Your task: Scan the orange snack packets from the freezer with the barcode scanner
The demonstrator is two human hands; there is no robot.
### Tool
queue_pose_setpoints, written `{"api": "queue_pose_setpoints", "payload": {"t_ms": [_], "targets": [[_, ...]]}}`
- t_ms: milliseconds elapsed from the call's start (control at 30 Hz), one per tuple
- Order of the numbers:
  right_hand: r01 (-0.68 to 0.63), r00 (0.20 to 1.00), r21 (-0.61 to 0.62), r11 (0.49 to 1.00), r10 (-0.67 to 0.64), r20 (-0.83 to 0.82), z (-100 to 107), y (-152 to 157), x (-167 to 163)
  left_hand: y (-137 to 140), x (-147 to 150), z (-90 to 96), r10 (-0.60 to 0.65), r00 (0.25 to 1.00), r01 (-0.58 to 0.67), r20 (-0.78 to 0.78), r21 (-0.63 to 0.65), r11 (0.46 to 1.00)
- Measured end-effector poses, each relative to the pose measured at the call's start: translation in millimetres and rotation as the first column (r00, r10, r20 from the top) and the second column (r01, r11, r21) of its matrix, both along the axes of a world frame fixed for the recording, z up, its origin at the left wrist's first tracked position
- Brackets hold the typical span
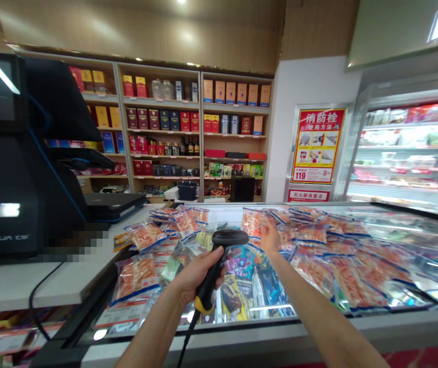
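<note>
My left hand [199,273] is wrapped round the handle of a black barcode scanner [230,237] with a yellow band near its base; a cable hangs down from it. My right hand [270,238] reaches forward, its fingers closed on the edge of a clear bag of orange-pink food [252,221], possibly shrimp. The scanner's head is to the left of this bag, apart from it. Similar blue-edged bags [351,273] lie in overlapping rows on the freezer's glass top to the right, and more bags [136,276] lie at the left.
Through the glass of the chest freezer [257,332] show colourful packets [238,296]. A checkout terminal [7,163] stands on the white counter [100,263] at left, its cable hanging over the edge. Shelves of boxes [165,120] line the back; a lit refrigerated case [407,148] is at right.
</note>
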State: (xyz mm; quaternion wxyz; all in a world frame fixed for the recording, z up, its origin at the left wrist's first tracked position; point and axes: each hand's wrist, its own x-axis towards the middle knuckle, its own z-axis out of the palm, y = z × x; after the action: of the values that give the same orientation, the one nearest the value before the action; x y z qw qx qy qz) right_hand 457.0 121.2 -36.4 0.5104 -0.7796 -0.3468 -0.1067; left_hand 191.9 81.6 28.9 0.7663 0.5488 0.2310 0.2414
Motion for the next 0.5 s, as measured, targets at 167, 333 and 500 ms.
{"api": "queue_pose_setpoints", "payload": {"t_ms": [167,333,500], "targets": [[0.039,0.999,-0.024,0.999,-0.039,0.014,7,-8,10,2,10,-0.8,-0.007,1.000,0.008,0.010,-0.030,1.000],[0.048,0.998,-0.056,0.997,-0.046,0.032,10,-13,16,3,15,-0.9,0.028,1.000,-0.028,-0.006,-0.049,0.998],[0.063,0.998,-0.065,0.996,-0.061,0.024,12,-12,18,6,18,-2.1,0.007,1.000,-0.006,0.012,-0.033,0.999]]}}
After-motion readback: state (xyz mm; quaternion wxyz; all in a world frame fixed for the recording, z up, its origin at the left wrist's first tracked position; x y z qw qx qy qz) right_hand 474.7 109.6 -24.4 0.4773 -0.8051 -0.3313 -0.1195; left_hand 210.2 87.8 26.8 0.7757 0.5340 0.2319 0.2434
